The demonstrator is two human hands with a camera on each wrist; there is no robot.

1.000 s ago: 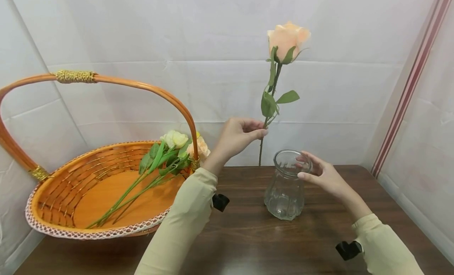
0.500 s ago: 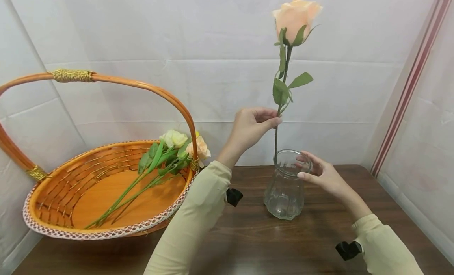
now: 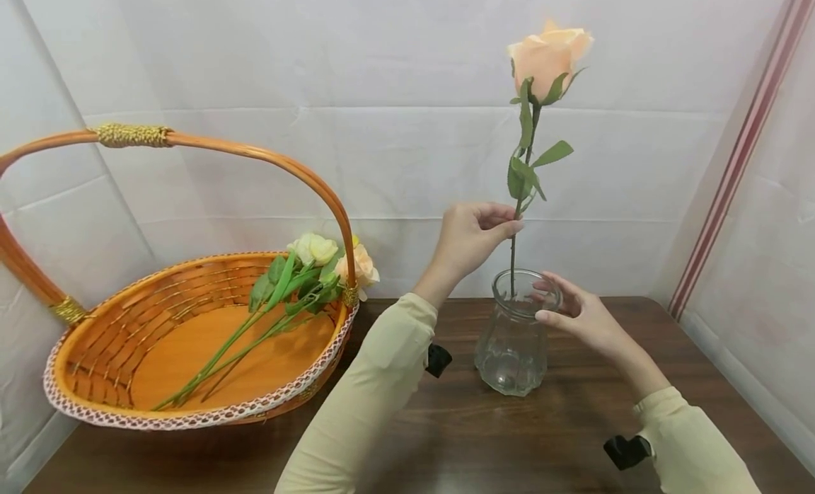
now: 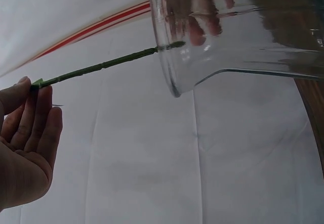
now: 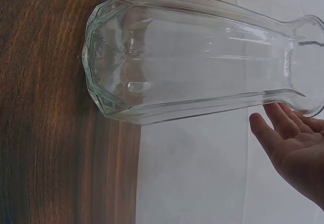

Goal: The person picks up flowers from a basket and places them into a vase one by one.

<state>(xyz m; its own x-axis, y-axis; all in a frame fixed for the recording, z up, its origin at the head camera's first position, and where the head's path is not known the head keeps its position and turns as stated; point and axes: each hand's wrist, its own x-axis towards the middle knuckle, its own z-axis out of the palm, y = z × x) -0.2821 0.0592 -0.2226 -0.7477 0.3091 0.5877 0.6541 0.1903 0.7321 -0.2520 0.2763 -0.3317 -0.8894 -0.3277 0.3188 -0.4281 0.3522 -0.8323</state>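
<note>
A peach rose [image 3: 549, 64] on a long green stem stands nearly upright above a clear glass vase [image 3: 511, 359]. My left hand [image 3: 474, 239] pinches its stem between thumb and fingers, below the leaves. In the left wrist view, the stem's tip [image 4: 177, 44] lies just inside the vase mouth. My right hand [image 3: 582, 317] holds the vase at its neck, thumb in front and fingers behind. The right wrist view has the vase [image 5: 177, 67] upright on the table, with the right hand's fingers [image 5: 283, 125] against its neck.
An orange wicker basket [image 3: 191, 412] with a tall arched handle [image 3: 255, 153] stands on the left. Inside lie several flowers, among them a cream one [image 3: 313, 249] and a peach one [image 3: 363, 266]. White sheeting [image 3: 395, 147] hangs behind the dark wooden table [image 3: 458, 437].
My left hand has carried the rose to the right, rising and then lowering, so its stem tip moved from beside the vase into its mouth. The right hand and vase have stayed put.
</note>
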